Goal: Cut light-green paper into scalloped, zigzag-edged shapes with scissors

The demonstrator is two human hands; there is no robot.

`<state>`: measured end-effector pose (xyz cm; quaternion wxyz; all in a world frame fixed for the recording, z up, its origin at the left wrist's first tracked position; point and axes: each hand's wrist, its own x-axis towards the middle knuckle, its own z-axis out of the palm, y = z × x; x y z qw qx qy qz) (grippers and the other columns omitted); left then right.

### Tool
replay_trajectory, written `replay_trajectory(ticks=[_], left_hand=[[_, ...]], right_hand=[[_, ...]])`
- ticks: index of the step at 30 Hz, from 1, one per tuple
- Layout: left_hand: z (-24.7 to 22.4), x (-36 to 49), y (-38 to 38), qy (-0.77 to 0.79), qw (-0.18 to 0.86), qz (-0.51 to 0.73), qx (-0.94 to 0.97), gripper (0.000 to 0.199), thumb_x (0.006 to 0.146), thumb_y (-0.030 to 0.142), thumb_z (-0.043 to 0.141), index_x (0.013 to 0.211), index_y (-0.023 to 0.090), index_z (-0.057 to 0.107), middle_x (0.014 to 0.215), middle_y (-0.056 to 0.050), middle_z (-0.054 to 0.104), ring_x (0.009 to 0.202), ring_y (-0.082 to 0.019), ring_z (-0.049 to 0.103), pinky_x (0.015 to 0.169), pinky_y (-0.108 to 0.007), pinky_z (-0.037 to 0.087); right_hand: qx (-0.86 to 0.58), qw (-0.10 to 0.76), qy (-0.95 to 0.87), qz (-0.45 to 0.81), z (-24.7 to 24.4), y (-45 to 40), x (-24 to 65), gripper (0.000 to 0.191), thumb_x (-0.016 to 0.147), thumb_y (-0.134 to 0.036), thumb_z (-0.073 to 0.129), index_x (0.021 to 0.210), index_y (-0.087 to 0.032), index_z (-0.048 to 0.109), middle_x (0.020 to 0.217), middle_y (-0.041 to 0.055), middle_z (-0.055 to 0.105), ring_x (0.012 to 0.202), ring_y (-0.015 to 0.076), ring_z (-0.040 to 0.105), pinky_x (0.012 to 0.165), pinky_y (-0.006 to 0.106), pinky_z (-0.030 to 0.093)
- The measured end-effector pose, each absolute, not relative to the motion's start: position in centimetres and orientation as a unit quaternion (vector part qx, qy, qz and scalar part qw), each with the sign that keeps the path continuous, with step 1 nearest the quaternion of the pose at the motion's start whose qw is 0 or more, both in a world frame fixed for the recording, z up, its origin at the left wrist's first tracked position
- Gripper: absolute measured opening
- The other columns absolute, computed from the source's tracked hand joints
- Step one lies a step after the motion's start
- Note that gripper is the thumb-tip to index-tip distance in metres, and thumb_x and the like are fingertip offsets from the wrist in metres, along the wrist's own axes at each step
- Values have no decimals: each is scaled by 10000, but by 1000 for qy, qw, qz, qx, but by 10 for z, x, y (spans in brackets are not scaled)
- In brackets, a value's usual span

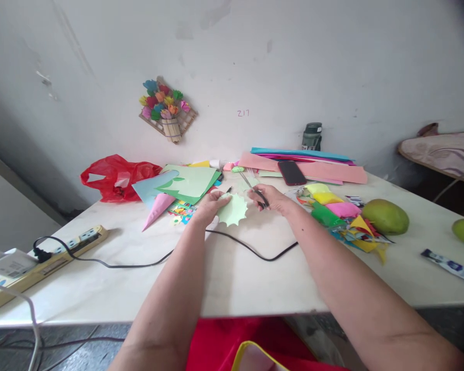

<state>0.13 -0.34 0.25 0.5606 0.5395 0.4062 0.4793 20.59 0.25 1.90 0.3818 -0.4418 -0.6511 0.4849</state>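
Two-handed above the desk (pixel 247 288) | pinching jagged-edged green paper (pixel 234 210) in left hand (pixel 212 206), between both hands, apparently by one side to leave its points uncovered | gripping scissors (pixel 262 198) in right hand (pixel 274 199), blades (pixel 246 180) angled away, seemingly for clearance

Prob. a home rm, w/ one spot given to paper craft. Domestic signs: flower wall hanging (pixel 168 112) on scuffed, pale wall (pixel 294 62); wht counter (pixel 255 288) set vs. same wall, bearing 2 lg green fruits (pixel 385 216), phone (pixel 292 172), drink bottle (pixel 312 136); padded bd (pixel 444 152), patterned cover, far rt, resembles ironing bd. Pwr strip (pixel 56 264) on counter, lft, w/ blk cord (pixel 139 266) running across. Craft signs: stacked col. sheets (pixel 332 171), bright paper scraps (pixel 365 245), scissors (pixel 260 194).
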Motion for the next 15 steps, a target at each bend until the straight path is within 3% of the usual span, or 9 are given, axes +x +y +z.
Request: replay_trajectory(ticks=[6, 15], left_hand=[[9, 4, -10, 419, 567, 422, 570, 335, 544, 345, 757, 739, 146, 570, 676, -33, 652, 569, -158, 619, 525, -253, 477], [5, 6, -7, 413, 572, 370, 605, 317, 551, 297, 756, 771, 125, 608, 692, -52, 654, 576, -156, 617, 517, -240, 474]], right_hand=[[-416, 406, -645, 495, 14, 9, 211, 296, 627, -241, 666, 872, -149, 528, 643, 28, 622, 450, 73, 499, 351, 153, 260], [-366, 395, -666, 517, 19, -2, 194, 287, 559, -73, 577, 831, -148, 522, 492, -72, 499, 437, 68, 473, 447, 186, 390]])
